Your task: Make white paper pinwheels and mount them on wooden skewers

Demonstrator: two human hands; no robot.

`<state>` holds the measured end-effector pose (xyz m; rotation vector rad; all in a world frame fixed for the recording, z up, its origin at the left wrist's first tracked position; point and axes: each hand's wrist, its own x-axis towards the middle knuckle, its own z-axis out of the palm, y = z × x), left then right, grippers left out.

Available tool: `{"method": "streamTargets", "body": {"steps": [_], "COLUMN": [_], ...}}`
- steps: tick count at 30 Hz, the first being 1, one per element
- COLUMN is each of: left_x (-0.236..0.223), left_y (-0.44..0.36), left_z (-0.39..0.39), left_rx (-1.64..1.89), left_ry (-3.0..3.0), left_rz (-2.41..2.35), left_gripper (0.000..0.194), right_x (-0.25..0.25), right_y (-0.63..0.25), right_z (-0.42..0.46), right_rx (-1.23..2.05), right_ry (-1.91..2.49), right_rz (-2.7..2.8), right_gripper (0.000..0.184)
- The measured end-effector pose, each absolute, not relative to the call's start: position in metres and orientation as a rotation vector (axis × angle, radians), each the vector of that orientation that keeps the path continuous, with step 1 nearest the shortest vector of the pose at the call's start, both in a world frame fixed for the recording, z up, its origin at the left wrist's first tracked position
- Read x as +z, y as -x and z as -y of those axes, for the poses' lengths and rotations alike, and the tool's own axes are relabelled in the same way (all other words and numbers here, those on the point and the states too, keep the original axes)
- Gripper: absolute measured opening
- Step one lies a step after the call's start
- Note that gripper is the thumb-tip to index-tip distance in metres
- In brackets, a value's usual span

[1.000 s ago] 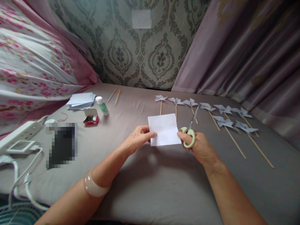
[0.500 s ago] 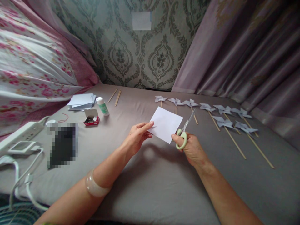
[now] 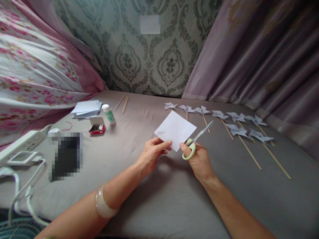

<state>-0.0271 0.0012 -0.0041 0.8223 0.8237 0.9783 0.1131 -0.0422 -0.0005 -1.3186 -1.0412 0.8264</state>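
My left hand (image 3: 152, 153) pinches the near left edge of a white square of paper (image 3: 175, 129), held like a diamond above the grey sheet. My right hand (image 3: 198, 158) grips scissors (image 3: 196, 141) with light green handles. Their blades point up and to the right, beside the paper's right edge. A pale bangle (image 3: 102, 205) sits on my left forearm.
Several paper pinwheels on wooden sticks (image 3: 239, 127) lie in a row at the right. At the left are a paper stack (image 3: 86, 108), a glue bottle (image 3: 109, 114), a small red box (image 3: 97, 126), loose sticks (image 3: 122, 103), a power strip (image 3: 22, 143) and cables.
The paper has turned from square-on to a diamond. Both hands have drawn closer together and nearer to me, and the scissors have tilted further to the right.
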Motion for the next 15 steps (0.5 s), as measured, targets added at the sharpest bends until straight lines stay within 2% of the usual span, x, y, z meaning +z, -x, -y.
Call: {"method": "streamTargets", "body": {"steps": [4,7,12,15], "left_x": [-0.005,-0.003,0.007,0.012], "left_y": [0.028,0.032,0.041,0.045], "left_z": [-0.004,-0.010,-0.021,-0.023], "left_rx": [1.007,1.074,1.200,1.225], "left_ry": [-0.842,-0.811,-0.726,-0.707], "left_rz": [-0.851,-0.870,-0.863,-0.850], "left_gripper": [0.023,0.024,0.028,0.030], "right_x": [0.001,0.002,0.001,0.002], "right_y": [-0.114,-0.117,-0.121,-0.118], "right_z": [0.043,0.044,0.049,0.054], "right_rx": [0.820,0.858,1.100,1.174], "right_ry": [1.370,1.441,1.549,1.551], "right_rz": [1.079,1.134,1.467,1.692], "right_gripper": [0.037,0.046,0.059,0.059]}}
